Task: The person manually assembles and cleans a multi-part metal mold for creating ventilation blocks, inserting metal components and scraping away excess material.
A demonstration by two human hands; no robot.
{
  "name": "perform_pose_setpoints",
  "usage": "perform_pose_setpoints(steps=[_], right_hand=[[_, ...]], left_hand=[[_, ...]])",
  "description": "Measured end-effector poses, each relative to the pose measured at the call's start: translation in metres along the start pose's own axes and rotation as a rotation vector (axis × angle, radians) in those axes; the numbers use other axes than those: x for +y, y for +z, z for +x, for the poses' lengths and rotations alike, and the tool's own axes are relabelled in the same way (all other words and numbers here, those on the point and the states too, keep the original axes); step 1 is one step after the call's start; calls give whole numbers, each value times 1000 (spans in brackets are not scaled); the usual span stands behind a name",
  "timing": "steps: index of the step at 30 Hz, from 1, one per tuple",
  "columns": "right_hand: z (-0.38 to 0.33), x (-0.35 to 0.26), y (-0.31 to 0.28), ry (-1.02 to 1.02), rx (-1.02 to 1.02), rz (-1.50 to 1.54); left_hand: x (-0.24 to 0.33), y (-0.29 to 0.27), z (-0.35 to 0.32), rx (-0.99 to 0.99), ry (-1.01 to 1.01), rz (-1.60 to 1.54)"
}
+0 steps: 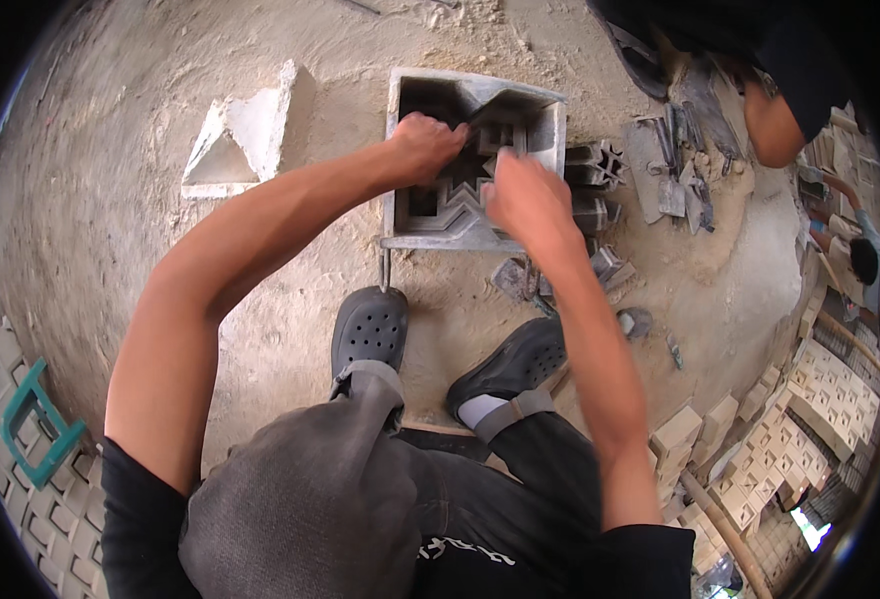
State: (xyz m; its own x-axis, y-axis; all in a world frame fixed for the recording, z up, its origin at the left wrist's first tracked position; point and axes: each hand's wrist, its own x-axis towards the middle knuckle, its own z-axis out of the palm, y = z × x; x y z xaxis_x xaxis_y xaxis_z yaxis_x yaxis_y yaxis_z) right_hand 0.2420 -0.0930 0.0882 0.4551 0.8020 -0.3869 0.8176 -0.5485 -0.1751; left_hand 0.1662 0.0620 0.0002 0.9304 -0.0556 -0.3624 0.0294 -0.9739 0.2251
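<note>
A square grey box mould [475, 242] lies on the floor in front of my feet, with angular, star-shaped pieces inside it. My left hand [426, 147] reaches over its left wall, fingers curled together above the inner pieces. My right hand [528, 198] hangs over the mould's right side, also closed, fingertips turned inward. The two hands are a short gap apart, and whatever they pinch is hidden by the fingers. Against the mould's right wall lie grey star-ended blocks [600, 165], close to my right hand.
A white angular cast piece [235, 145] stands left of the mould. Metal bars and plates [675, 150] lie in sandy powder to the right, near another person's arm [772, 125]. Patterned pale blocks [770, 459] are stacked at lower right. A green frame [38, 424] rests at far left.
</note>
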Motion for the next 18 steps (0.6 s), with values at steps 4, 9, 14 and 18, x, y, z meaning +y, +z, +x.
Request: perform_pose_setpoints(steps=[4, 9, 14, 18], right_hand=[[-62, -62, 16, 70, -653, 551], [-76, -64, 111, 366, -591, 1400], [-54, -62, 136, 242, -804, 1621], [-49, -55, 175, 208, -780, 1602]], left_hand=[[-1, -9, 1, -110, -31, -23], [7, -14, 8, -100, -26, -5], [3, -11, 3, -100, -72, -41], [4, -7, 8, -53, -50, -38]])
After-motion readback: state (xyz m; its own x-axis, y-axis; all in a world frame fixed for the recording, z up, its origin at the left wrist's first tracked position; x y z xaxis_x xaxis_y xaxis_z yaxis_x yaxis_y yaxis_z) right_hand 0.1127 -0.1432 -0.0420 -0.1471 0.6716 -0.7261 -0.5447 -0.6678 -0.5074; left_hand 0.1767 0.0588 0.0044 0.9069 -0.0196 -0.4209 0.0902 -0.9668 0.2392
